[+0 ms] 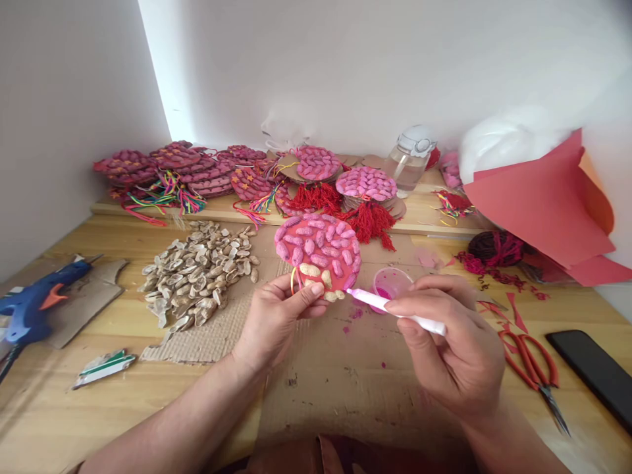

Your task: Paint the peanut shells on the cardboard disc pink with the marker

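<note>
My left hand point(276, 309) pinches the lower edge of a round red disc point(318, 253) covered in peanut shells. Most of its shells are pink; a few near my thumb are bare tan shells point(326, 278). A thin yellow and pink cord loops at the disc's left edge. In my right hand point(454, 336) is a white marker point(395, 309) with a pink tip, held like a pen. The tip is at the disc's lower right edge, by a pink shell. Behind the marker stands a small clear cup point(392, 283) with magenta colour in it.
Loose peanut shells point(197, 276) lie heaped on cardboard at left, near a blue glue gun point(49, 296). Finished-looking discs point(207, 172), tassels and a bottle point(409, 158) line the back ledge. Red-handled scissors point(533, 362), a black phone point(592, 375) and red paper point(543, 197) are at right.
</note>
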`<state>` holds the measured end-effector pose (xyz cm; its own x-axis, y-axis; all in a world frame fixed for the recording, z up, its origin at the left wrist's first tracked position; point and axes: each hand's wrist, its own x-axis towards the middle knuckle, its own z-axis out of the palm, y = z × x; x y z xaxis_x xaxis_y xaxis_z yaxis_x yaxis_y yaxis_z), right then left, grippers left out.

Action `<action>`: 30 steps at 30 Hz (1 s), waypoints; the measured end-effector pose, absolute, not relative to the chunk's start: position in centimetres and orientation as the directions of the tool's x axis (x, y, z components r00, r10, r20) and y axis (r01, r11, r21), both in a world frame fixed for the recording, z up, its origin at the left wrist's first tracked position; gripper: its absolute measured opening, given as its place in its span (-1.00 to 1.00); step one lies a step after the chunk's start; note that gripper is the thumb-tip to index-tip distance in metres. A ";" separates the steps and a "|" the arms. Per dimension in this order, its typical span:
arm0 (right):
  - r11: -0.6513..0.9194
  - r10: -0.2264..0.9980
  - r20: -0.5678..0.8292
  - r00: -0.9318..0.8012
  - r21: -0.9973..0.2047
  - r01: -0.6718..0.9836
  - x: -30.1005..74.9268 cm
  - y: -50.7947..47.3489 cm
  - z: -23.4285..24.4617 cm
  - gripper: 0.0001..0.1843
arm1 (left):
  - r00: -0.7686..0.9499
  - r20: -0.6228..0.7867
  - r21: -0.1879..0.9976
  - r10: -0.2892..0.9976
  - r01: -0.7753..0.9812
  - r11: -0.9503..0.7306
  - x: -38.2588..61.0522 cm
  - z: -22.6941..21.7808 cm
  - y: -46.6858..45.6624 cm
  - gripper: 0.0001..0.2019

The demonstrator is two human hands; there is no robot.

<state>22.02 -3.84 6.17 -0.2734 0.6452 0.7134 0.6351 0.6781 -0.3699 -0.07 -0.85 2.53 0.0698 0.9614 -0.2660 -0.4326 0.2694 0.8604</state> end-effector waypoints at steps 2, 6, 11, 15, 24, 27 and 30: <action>0.679 0.651 0.702 -0.290 -0.367 0.636 22.0 -3.9 6.2 -0.79 | 0.070 -0.263 0.863 0.962 -0.428 0.267 -0.1 2.6 -0.8 -0.75; 0.663 0.640 0.727 -0.249 -0.358 0.658 21.9 -3.8 6.2 -0.79 | 0.065 -0.258 0.867 0.964 -0.426 0.260 -0.1 2.5 -0.8 -0.74; 0.685 0.648 0.693 -0.316 -0.349 0.640 21.8 -3.7 6.2 -0.79 | 0.068 -0.237 0.886 0.969 -0.395 0.244 -0.2 2.3 -0.9 -0.71; 0.653 0.645 0.723 -0.247 -0.353 0.670 21.9 -3.8 6.2 -0.78 | 0.062 -0.232 0.889 0.971 -0.392 0.237 -0.1 2.3 -0.8 -0.72; 0.452 0.633 0.772 -0.064 -0.301 0.840 23.6 -2.8 6.5 -0.96 | 0.059 -0.268 0.838 0.962 -0.479 0.263 -0.1 2.4 -0.6 -0.74; 0.421 0.706 0.694 -0.143 -0.249 0.872 23.6 -2.1 5.9 -0.96 | 0.059 -0.278 0.830 0.959 -0.487 0.271 -0.1 2.3 -0.5 -0.73; 0.423 0.765 0.611 -0.201 -0.242 0.873 23.3 -1.8 5.3 -0.93 | 0.058 -0.275 0.831 0.960 -0.488 0.268 -0.1 2.2 -0.5 -0.73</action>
